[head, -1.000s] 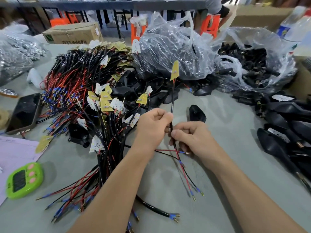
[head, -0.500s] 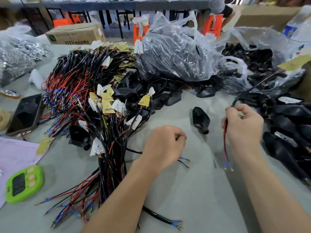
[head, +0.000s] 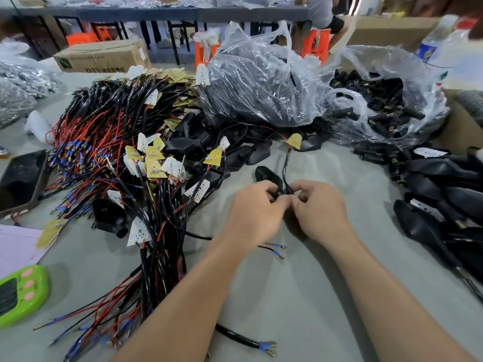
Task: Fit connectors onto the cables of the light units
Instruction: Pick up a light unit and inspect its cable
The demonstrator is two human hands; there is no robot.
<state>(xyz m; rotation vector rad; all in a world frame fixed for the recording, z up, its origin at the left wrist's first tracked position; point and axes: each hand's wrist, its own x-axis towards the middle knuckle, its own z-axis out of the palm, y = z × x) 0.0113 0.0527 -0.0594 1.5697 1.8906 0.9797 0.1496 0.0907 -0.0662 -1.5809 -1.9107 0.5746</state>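
Cable (head: 286,163), one black length, rises from the spot where the two hands meet and ends at a single yellow triangular light board (head: 294,141) lying on the grey table (head: 300,296) just in front of the bags. The left hand (head: 257,212) and right hand (head: 317,210) are fingertip to fingertip at mid-table. Both have their fingers curled and pinch the lower end of this cable between them. The pinched end is hidden by the fingers.

One black connector shell (head: 265,175) sits just behind the left fingers and touches them; I cannot tell whether that hand also holds it. Two thin wire ends (head: 274,250), one red and one black, each with a blue sleeve and a brass tip, stick out from under the left wrist.

To the left lies one large pile of cables (head: 117,158) with yellow and white boards, too many to count. Two clear plastic bags stand behind the hands: the nearer bag (head: 261,82) is full of dark parts, and the right-hand bag (head: 386,100) is open on small black connectors. A heap of black light housings (head: 444,184) lies at the right edge.

One loose cable (head: 243,339) lies between the forearms. One green timer (head: 22,293) and one phone (head: 22,176) lie far left. One cardboard box (head: 104,57) and one bottle (head: 441,45) stand at the back.
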